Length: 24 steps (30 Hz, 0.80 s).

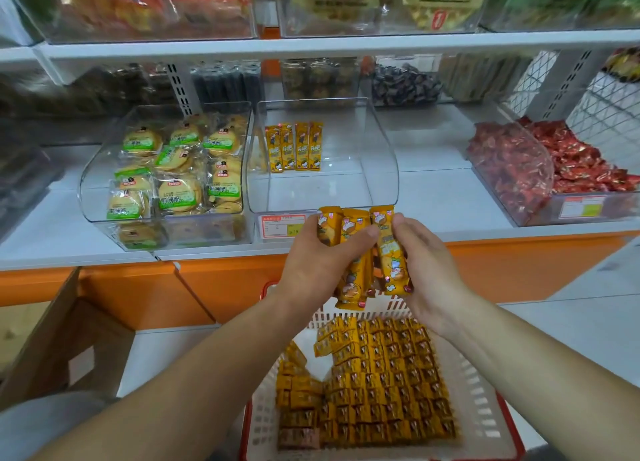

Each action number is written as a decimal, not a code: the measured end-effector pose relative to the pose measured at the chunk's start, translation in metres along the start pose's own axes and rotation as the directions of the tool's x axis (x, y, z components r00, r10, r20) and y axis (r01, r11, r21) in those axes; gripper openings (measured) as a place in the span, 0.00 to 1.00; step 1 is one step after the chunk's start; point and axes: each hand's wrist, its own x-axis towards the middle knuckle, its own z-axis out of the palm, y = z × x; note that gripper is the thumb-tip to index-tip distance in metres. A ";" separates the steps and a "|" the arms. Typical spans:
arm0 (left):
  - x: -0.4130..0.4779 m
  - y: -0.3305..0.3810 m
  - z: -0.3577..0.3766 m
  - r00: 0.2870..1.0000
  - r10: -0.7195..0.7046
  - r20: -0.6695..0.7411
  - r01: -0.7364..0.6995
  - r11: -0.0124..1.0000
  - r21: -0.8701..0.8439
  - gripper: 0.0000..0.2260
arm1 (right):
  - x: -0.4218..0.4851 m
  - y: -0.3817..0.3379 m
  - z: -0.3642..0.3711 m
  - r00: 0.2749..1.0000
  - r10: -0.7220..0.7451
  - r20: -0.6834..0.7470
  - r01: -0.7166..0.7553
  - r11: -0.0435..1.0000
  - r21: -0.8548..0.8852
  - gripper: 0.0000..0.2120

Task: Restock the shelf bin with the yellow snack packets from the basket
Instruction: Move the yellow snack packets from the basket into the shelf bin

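**Two hands hold yellow packets in front of the bin**

A small bunch of yellow snack packets (358, 249) is up in the air, standing tall, just in front of the shelf bin (379, 170). The left hand (318, 256) wraps its fingers round the bunch, with its thumb across the front. The right hand (427, 266) grips the packet on the right side of the bunch.

Below the hands is the basket (485, 405). It is white with a red rim. Many more yellow packets (377, 384) lie packed in rows inside it, with a bare patch at the back left.

The shelf bin is clear and sits on the white shelf (433, 197). Four yellow packets (294, 145) stand side by side at its back left. The rest of its floor is bare. A price tag (282, 226) is on its front.

Just left of it is a clear bin full of round cookies (166, 173) in green and white wraps. To the right, well apart, is a bin of red sweets (519, 163). A brown cardboard box (69, 339) sits low on the left.
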 end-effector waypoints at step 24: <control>0.013 0.068 -0.083 0.966 0.208 -0.150 -0.165 0.952 0.259 0.20 | 0.017 -0.060 0.012 0.946 -0.289 0.149 0.324 0.875 -0.359 0.13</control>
